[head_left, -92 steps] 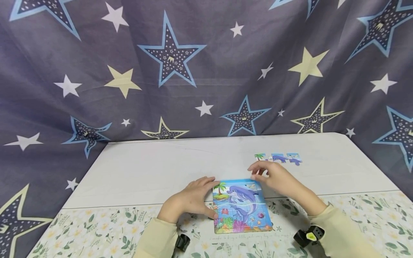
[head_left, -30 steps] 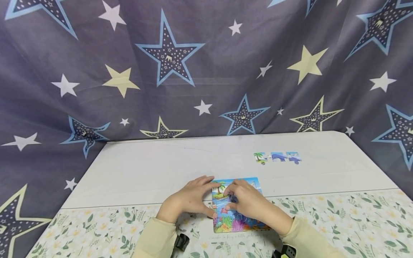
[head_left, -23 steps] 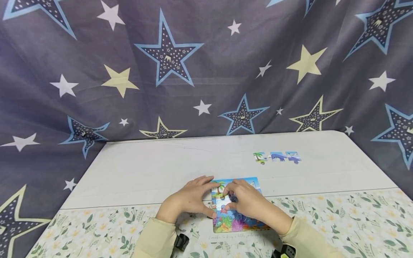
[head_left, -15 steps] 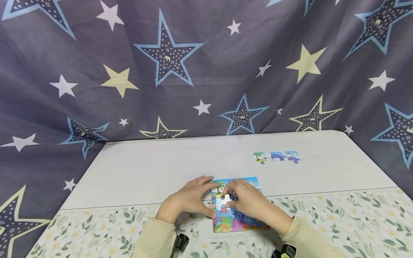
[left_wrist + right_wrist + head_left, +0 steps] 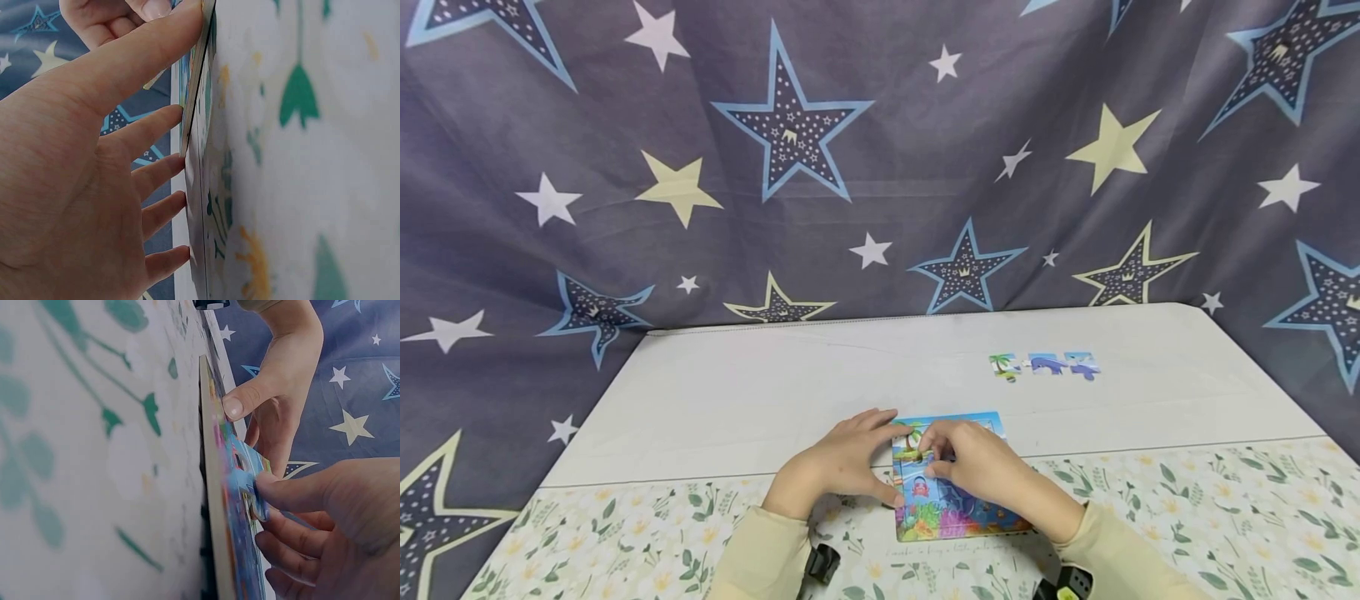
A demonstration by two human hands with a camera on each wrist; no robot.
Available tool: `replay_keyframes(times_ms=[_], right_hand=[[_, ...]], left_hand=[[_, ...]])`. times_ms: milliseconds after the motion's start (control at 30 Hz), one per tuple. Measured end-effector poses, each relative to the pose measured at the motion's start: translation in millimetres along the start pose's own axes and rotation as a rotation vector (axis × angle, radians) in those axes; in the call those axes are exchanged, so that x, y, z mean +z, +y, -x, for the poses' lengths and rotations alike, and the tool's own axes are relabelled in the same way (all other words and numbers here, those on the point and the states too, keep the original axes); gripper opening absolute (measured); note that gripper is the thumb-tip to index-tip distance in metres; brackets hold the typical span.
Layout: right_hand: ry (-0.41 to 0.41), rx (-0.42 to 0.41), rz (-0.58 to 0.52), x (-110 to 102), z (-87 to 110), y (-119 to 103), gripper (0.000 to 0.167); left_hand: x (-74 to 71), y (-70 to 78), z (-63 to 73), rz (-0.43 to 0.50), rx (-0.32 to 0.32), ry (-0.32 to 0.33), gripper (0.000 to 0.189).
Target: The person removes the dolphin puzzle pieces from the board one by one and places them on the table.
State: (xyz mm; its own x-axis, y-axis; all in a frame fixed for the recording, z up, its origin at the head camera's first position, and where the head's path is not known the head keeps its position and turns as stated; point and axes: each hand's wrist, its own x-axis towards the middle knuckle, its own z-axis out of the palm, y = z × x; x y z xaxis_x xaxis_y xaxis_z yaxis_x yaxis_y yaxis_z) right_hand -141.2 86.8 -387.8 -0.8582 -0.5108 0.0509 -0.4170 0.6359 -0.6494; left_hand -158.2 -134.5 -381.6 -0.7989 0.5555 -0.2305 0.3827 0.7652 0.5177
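Note:
A dolphin jigsaw puzzle point(image 5: 951, 523) in a flat tray lies near the table's front middle. My left hand point(image 5: 838, 460) is at its left side with fingers spread. In the left wrist view the thumb and index fingertip touch the board's edge point(image 5: 198, 69). Over the middle of the puzzle, my right hand point(image 5: 981, 462) pinches a puzzle piece point(image 5: 251, 461) between thumb and fingers. The right wrist view shows that piece tilted up from the board, mostly blue. My right hand hides part of the dolphin picture.
Behind the puzzle, to the right, lie three loose pieces in a row: a palm tree piece point(image 5: 1002, 365), a dolphin piece point(image 5: 1047, 364) and another blue piece point(image 5: 1082, 365). A starry curtain point(image 5: 880, 167) hangs behind the table point(image 5: 760, 392).
From the puzzle's upper right corner, my right hand has moved to its middle and pinches a piece. A pale shiny patch beside those fingers now shows blue and the crab. The left hand stays put.

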Motion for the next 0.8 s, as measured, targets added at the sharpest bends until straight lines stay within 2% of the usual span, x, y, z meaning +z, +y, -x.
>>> replay_keyframes(times_ms=[467,800], right_hand=[[-0.064,-0.010,-0.082,-8.6,-0.5,3.0,0.011],[-0.053,-0.026,-0.094,-8.8,-1.0,2.8,0.009]], left_hand=[[-0.8,1.5,1.3,-0.001,0.000,-0.003,0.092],[-0.7,2.4,0.6,-0.015,-0.007,-0.008,0.092]])
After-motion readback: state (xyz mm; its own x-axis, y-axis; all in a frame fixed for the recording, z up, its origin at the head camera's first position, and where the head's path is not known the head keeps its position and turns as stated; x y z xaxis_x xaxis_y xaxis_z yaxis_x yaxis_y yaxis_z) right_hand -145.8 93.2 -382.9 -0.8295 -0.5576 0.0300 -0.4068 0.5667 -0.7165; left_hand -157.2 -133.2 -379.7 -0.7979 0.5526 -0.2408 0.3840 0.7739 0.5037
